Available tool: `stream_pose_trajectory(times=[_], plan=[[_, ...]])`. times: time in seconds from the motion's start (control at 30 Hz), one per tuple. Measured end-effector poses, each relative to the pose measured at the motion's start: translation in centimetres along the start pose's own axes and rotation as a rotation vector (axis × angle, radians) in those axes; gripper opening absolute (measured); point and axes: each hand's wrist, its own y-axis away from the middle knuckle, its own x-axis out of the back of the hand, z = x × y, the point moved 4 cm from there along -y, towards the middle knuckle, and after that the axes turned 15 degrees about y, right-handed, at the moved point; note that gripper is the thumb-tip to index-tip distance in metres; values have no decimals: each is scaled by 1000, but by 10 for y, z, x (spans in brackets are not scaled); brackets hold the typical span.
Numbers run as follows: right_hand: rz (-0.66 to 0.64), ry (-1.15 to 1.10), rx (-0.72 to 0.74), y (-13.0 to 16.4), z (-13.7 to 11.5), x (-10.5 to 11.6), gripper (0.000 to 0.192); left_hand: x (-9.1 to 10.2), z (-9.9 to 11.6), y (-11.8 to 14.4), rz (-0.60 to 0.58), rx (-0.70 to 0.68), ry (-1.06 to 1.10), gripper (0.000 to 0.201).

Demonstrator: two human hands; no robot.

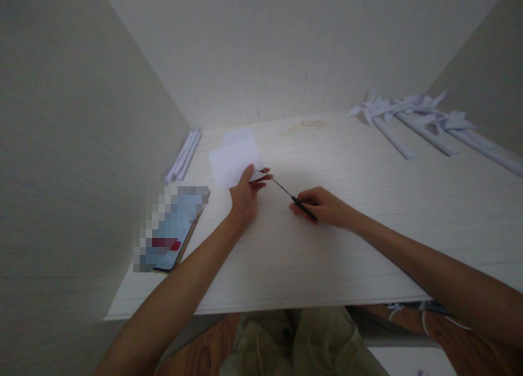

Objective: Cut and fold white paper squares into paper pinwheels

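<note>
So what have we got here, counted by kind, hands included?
Hands: 2, left hand and right hand
Black-handled tool: 1
Phone: 1
White sheets: at least 2
White rolls, left side: at least 2
Pinwheel-like pieces, right side: at least 3, overlapping
Total: at least 11

Slim black-handled tool [294, 198]: dark grey shaft. Flat white paper sheet [233, 159]: faint dark marks. Thin white paper rolls [189, 155]. Long off-white board tabletop [265, 267]: faint grain streaks, tan stain [314, 123]. Loose khaki cloth trousers [322, 338].
</note>
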Motion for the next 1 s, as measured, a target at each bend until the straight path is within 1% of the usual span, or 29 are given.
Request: stream_pose_trajectory(times=[0.23,0.4,0.6,0.73,0.87,1.0], plan=[[4,32,27,-1,0,0,41,2,-1,-1,9,14,14,8],[6,44,23,1,-3,1,40,2,-1,-1,42,29,-9,8],[22,60,12,0,-2,1,39,1,0,-1,27,24,-32,11],[28,69,1,0,-1,1,41,2,0,-1,37,14,-34,10],[26,51,18,0,-1,1,40,2,0,-1,33,5,-44,9],[36,-21,38,0,1,-3,36,2,-1,-1,15,-1,-60,10]])
